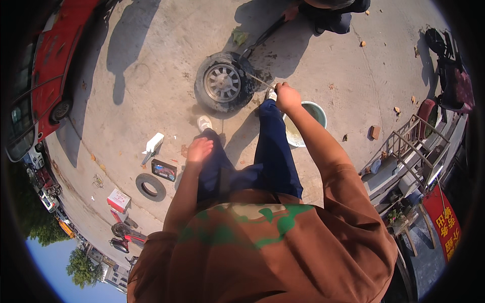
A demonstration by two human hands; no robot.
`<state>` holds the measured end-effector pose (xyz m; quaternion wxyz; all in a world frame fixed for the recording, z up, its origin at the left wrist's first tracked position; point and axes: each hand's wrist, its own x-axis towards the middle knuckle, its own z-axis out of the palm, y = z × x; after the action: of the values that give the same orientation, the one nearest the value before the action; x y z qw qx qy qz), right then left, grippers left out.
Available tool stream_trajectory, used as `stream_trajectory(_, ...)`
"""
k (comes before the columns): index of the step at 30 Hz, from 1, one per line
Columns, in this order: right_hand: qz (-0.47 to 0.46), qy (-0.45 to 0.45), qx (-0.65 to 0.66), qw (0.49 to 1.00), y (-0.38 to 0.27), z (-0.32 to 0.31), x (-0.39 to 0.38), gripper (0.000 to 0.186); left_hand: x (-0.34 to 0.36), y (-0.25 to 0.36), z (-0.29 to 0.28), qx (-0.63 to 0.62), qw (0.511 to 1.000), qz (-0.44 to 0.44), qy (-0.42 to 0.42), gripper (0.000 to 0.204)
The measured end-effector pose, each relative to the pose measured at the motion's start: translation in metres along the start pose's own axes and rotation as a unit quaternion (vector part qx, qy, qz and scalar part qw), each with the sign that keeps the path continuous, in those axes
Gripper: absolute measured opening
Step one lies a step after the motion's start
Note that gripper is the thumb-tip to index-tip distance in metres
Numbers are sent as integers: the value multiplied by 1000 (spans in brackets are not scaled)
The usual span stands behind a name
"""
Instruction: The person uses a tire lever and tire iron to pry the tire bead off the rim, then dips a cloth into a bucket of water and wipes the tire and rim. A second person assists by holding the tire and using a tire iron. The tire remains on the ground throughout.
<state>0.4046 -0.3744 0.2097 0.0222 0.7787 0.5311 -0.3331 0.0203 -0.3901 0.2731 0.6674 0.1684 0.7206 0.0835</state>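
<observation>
A wheel with its black tire and pale metal rim [222, 83] lies flat on the ground in front of my feet. My right hand [288, 98] is closed around a thin metal bar [261, 81], whose far end reaches the tire's right edge. My left hand [200, 150] rests by my left knee, fingers stretched and holding nothing. At the top, another person [331, 12] holds a long dark bar [265, 35] that slants down to the tire's upper right edge. Exactly how both bar ends meet the tire is too small to make out.
Right of my right leg stands a bucket of water [316, 113]. To the left lie a loose small tire [150, 187], a dark tray [164, 170] and a white container [154, 143]. A brick [374, 132] and metal frame [417, 146] are rightward; a red vehicle [50, 65] stands far left.
</observation>
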Motion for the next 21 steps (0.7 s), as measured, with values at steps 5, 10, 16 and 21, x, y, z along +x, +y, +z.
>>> stream_trajectory(5,5,-56,16,998,34,35,79,23,17,-37,94,62,987,-85,-122,27)
stream_trajectory(10,48,-73,213,973,53,88,100,36,49,-46,120,76,986,-114,-91,27)
stream_trajectory(16,271,-163,578,752,44,133,110,31,70,-56,111,84,986,-138,-30,26)
stream_trajectory(21,352,-203,631,661,38,127,125,18,77,-58,117,109,980,-164,-23,25)
